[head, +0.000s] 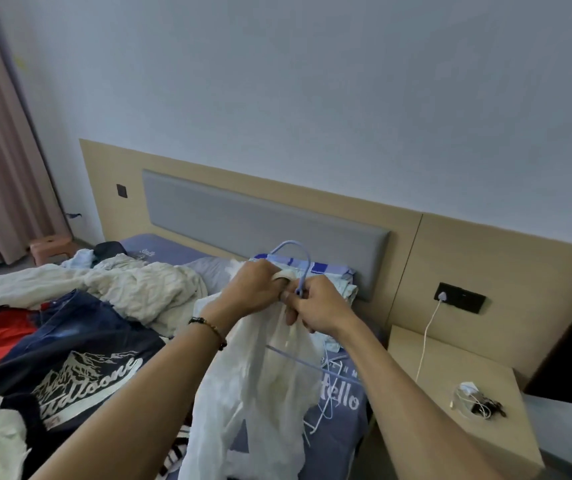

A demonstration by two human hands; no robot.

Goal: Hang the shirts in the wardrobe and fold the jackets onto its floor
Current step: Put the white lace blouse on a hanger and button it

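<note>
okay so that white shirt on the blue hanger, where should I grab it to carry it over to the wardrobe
Grip the blue hanger by its hook, coming from above. The hook arches clear above the collar, where the left hand and right hand bunch the white shirt. The shirt hangs limp below, so holding cloth alone would likely let it slip off.

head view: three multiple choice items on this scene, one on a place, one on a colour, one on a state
1. Where does the white cable plug in?
A. wall socket above the nightstand
B. curtain
C. pillow

2. What colour is the hanger's hook?
A. red
B. light blue
C. black

3. What are the hands doing?
A. resting flat
B. both gripping the white shirt at the hanger's neck
C. holding a phone

Answers:
1 A, the white cable rises to the wall socket.
2 B, the hanger is light blue.
3 B, left hand and right hand clutch the white shirt.
</note>
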